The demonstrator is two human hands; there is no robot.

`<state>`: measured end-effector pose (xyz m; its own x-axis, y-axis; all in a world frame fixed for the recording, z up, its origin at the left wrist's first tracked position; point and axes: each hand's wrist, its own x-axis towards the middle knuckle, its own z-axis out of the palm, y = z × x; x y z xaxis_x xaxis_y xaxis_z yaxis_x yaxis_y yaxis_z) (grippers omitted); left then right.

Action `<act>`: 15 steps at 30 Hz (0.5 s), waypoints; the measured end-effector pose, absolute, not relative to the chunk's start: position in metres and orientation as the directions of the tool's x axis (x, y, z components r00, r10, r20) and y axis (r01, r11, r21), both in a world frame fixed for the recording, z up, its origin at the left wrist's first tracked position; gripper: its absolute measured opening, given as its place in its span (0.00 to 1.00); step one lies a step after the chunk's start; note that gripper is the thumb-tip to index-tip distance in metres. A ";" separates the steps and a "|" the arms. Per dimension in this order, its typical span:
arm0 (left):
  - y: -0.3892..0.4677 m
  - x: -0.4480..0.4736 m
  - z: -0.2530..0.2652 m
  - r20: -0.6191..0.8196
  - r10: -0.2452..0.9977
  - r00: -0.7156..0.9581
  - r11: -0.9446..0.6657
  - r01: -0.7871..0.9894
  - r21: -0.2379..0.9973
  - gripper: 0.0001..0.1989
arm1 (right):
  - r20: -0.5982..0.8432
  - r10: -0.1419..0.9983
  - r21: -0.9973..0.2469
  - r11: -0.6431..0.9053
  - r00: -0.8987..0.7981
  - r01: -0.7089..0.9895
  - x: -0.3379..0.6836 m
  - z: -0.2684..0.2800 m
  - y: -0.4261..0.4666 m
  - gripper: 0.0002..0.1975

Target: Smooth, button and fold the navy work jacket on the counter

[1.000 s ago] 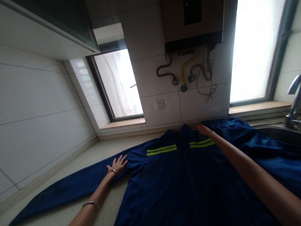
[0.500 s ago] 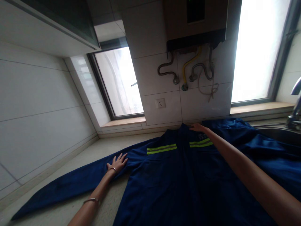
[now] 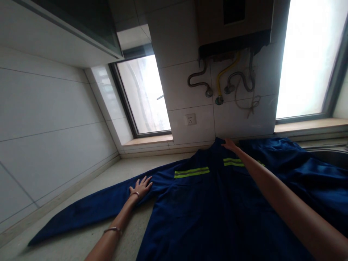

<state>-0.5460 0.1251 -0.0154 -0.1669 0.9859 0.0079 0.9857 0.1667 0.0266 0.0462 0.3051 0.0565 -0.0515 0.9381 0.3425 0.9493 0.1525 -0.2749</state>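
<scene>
A dark blue work jacket [image 3: 187, 210] with yellow-green reflective chest strips lies spread on the countertop [image 3: 130, 232]. Its left-hand sleeve stretches out toward the lower left of the view. My left hand [image 3: 141, 187] rests flat on that sleeve near the shoulder, fingers spread. At the collar, my right hand [image 3: 230, 144] pinches the fabric between thumb and fingers. My right forearm passes over part of the right chest strip and hides it. The other sleeve lies rumpled at the right.
A sink [image 3: 331, 156] borders the jacket at the right. Behind the counter, a tiled wall carries a power socket [image 3: 190, 119] and a water heater [image 3: 233, 25] with hanging pipes. Windows stand on both sides, and a cabinet [image 3: 62, 32] overhangs the upper left.
The view has shifted slightly, so the scene sits further right. My right hand has pulled the collar up a little. My left hand stays flat on the sleeve.
</scene>
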 end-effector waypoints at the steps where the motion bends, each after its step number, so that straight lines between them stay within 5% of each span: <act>1: 0.125 -0.546 -0.015 0.010 0.986 -0.169 0.169 0.985 0.029 0.31 | 0.352 0.935 -0.249 0.140 -0.045 0.958 0.046 0.054 0.303 0.24; 9: 0.126 -0.547 -0.018 0.024 0.985 -0.169 0.168 0.984 0.056 0.29 | 0.385 0.923 -0.082 0.061 -0.025 0.995 0.010 0.015 0.282 0.36; 15: 0.128 -0.550 -0.020 0.028 0.985 -0.171 0.170 0.984 0.055 0.30 | 0.367 0.922 -0.310 0.248 -0.125 0.918 -0.014 0.029 0.292 0.19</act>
<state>-0.5500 0.1282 -0.0198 -0.1714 0.9848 0.0278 0.9840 0.1697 0.0548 -0.0145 0.2925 0.0291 -0.1253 0.9216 0.3673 0.9177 0.2484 -0.3100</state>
